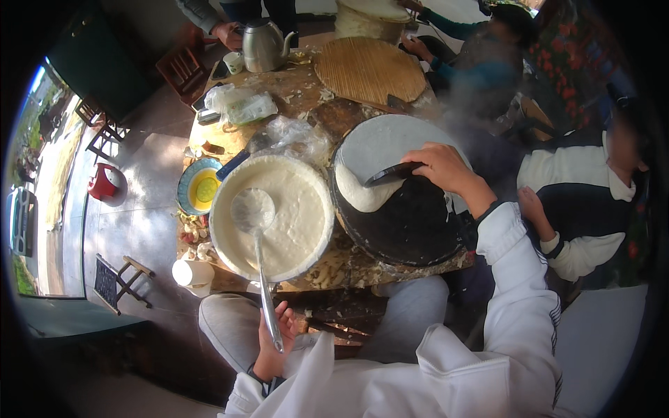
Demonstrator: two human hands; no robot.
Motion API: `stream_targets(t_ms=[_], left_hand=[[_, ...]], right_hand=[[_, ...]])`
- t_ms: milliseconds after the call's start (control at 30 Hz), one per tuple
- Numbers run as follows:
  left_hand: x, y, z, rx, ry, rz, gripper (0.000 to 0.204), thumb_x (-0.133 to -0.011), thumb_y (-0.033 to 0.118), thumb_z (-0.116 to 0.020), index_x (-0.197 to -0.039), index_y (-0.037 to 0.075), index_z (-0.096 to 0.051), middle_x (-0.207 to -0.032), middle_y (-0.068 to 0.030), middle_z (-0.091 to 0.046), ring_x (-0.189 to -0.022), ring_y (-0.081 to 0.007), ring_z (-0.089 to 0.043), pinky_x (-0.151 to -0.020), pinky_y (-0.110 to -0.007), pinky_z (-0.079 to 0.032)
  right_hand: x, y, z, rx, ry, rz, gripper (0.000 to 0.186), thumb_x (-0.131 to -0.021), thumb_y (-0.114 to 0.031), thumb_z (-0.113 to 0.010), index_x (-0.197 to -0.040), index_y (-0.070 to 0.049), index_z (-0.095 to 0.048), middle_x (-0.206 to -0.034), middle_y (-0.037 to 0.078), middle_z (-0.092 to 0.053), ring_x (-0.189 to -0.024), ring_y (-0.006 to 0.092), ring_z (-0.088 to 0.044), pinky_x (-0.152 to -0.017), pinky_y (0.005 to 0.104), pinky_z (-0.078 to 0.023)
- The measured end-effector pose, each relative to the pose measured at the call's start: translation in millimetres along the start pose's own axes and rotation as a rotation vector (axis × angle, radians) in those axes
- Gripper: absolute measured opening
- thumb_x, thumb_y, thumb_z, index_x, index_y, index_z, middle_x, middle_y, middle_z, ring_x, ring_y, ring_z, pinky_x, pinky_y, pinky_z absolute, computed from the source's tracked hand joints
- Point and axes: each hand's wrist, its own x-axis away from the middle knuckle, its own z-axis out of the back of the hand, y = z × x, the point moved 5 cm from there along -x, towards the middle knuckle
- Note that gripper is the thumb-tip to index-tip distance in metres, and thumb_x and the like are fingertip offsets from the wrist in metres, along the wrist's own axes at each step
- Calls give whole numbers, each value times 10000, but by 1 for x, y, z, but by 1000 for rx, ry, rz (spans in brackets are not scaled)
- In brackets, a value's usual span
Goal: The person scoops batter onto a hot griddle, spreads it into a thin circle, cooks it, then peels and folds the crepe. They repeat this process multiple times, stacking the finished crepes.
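My right hand (446, 169) grips a dark flat-edged scraper (391, 174), held over a round black griddle (411, 233). The scraper's edge meets a thick pool of pale batter (359, 191) on the griddle's left side. A thin greyish-white batter layer (397, 139) covers the far part of the griddle; the near part shows black. Left of it, a large round basin (325, 240) holds creamy batter. A metal ladle (263, 285) rests with its bowl in that batter. Its handle lies across my left hand (268, 341), whose fingers curl loosely around it.
A blue-rimmed bowl (182, 191) with yellow liquid and a white cup (191, 273) stand left of the basin. Plastic bags (240, 104), a round wooden board (369, 70) and a kettle (263, 49) are farther back. People sit at the right; another person's hand (228, 35) is near the kettle.
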Motion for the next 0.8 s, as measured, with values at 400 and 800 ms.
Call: stream_targets(t_ms=[400,800], left_hand=[[-43,-27,41,-174,192,28,308,-925,424,-555,-961,131,-643,-756,10,-611,-690,-128,-582,-631,-259,-509],[-41,-28,35,-278,145,65,230,-932,360,-557,-995,150,-629,-770,32,-604,-671,-123,-575,-615,-258,-488]], right_hand=[[22,-29,-11,-31,177,114,277,-750,-112,-699,-1017,-182,-671,-759,101,-604,-777,307,-606,-660,406,-477],[-1,-51,-16,-9,267,265,193,-773,-41,-591,-889,-185,-647,-711,40,-625,-771,245,-616,-639,389,-484]])
